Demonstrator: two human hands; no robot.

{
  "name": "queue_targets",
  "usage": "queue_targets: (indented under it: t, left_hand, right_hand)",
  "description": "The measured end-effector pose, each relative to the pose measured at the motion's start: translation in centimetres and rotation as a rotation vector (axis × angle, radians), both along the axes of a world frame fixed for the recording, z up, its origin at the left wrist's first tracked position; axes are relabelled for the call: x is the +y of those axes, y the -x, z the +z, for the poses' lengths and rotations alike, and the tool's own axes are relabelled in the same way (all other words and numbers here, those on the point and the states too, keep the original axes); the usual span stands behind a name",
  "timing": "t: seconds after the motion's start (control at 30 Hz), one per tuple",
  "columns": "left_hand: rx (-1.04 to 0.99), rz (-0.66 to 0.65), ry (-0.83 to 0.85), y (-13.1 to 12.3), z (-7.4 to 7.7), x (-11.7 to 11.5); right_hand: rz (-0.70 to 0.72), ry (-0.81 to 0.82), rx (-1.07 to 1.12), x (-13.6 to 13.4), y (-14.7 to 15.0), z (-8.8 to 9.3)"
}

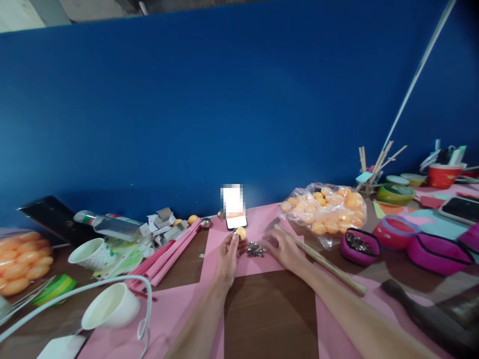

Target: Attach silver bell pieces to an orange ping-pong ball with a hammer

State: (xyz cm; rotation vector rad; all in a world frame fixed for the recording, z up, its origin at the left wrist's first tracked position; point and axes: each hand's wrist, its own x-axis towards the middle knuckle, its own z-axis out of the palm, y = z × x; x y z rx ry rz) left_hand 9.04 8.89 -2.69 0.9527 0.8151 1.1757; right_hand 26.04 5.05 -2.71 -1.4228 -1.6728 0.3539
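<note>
My left hand (pixel 228 254) is closed round a small orange ball (pixel 241 232), pinched at my fingertips over a pink paper sheet (pixel 262 224). A little heap of small shiny metal pieces (pixel 256 249) lies between my two hands. My right hand (pixel 283 248) rests flat on the pink sheet just right of that heap, fingers stretched toward it, nothing visible in it. A long wooden stick (pixel 329 267) runs past my right wrist. A phone (pixel 237 222) lies just beyond the ball.
A clear bag of orange balls (pixel 329 209) sits right of my hands, with magenta pouches (pixel 361 245) beside it. White cups (pixel 110 305), pink strips (pixel 168 254) and another bag of balls (pixel 22 262) lie left. Blue wall (pixel 239 99) behind.
</note>
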Motion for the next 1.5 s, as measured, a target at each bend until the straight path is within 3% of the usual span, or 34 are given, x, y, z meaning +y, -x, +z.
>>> queue_targets:
  t: [0.23, 1.5]
  left_hand:
    - [0.0, -0.011, -0.004, -0.01, 0.27, -0.15]
    - [0.026, -0.016, 0.0, 0.04, 0.01, -0.06]
  right_hand:
    - [0.016, -0.002, -0.068, -0.2, 0.04, 0.63]
    - [0.063, 0.039, -0.082, -0.22, 0.15, 0.39]
